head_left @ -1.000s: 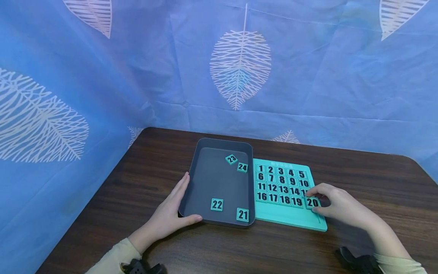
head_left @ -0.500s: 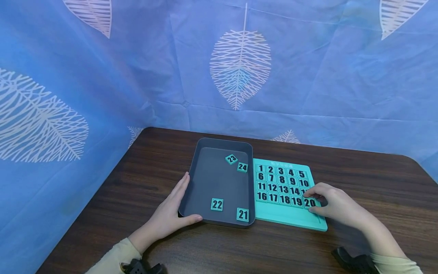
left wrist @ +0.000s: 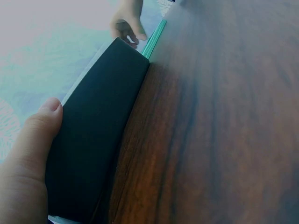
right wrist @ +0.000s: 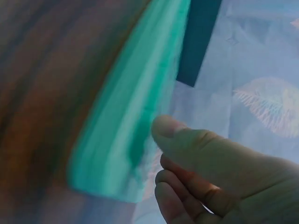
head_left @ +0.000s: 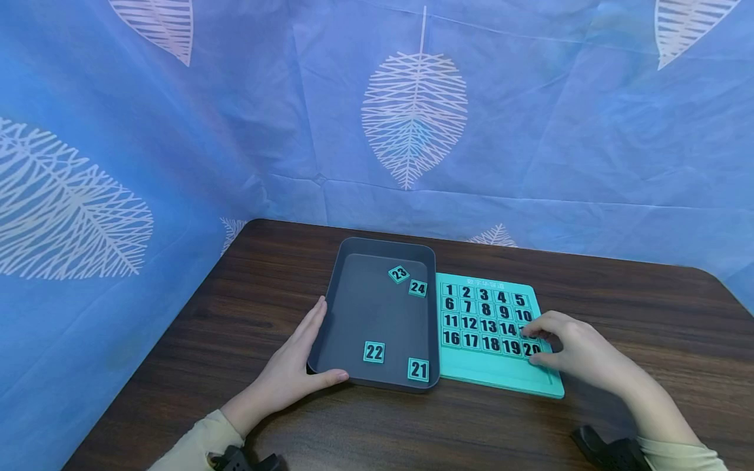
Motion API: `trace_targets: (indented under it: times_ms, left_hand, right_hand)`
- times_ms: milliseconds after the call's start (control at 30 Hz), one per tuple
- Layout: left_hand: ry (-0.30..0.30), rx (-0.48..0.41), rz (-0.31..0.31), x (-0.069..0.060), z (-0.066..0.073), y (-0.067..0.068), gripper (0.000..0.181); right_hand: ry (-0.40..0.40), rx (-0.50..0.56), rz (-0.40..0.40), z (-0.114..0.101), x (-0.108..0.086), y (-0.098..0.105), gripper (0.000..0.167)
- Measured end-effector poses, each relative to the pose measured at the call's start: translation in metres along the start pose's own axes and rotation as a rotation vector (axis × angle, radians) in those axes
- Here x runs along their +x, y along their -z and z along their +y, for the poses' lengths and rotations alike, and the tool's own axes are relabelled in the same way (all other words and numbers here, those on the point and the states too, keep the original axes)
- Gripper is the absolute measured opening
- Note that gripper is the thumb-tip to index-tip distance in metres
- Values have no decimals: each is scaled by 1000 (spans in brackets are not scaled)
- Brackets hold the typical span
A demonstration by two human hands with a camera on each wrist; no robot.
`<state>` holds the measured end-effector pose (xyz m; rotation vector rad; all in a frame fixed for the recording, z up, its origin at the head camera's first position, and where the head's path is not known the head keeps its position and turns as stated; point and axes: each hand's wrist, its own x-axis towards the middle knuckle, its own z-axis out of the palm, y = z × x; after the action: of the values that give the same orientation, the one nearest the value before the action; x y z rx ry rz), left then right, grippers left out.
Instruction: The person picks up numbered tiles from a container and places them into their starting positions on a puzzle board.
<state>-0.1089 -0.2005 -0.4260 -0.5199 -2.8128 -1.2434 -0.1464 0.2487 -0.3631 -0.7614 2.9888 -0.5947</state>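
Note:
In the head view, my left hand (head_left: pixel 290 361) holds the near-left corner of a dark grey tray (head_left: pixel 377 307). Its thumb (left wrist: pixel 43 123) lies against the tray's near wall in the left wrist view. Square number tiles 23 (head_left: pixel 398 274), 24 (head_left: pixel 418 288), 22 (head_left: pixel 374 352) and 21 (head_left: pixel 418 369) lie inside the tray. My right hand (head_left: pixel 580 350) has thumb and fingertips at opposite edges of number tile 20 (head_left: pixel 532 350), which lies at the right end of the fourth row on the teal board (head_left: pixel 495 379). Those fingers partly cover tile 15.
Tiles 1 to 19 fill the board's upper rows, and a bare strip runs along its near side. Tray and board stand side by side on a dark wooden table (head_left: pixel 377 425). A blue leaf-patterned cloth (head_left: pixel 530 144) hangs behind.
Tile 20 has shifted slightly left, into line with the end of its row, with my right hand moving along. My left hand and the tray have stayed in place.

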Motion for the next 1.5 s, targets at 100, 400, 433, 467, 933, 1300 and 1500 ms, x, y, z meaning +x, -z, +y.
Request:
trace_targets:
  times_ms: [100,400,433,467,933,1300,1500]
  left_hand:
    - [1,-6,0,0,0,0,108]
    - [-2,-4,4,0,1,1,108]
    - [-2,-4,4,0,1,1,108]
    - [-2,-4,4,0,1,0,108]
    - [11,-11,-12,0,3,1,108]
    - [2,3,-6,0,2,1,107]
    - [2,-1,-6,0,2,1,107]
  right_hand:
    - [19,-1,31,-11,5,4,36]
    - [168,10,99,-70,31,9,37]
    - [173,23,95,-77,35,8,36]
    - [181,32,94,-84,38,6,36]
    - [358,153,-61,-151,87,-62,33]
    - [357,106,-116,-161,94,-87,36]
    - [355,48,-117,-159,92,-90,31]
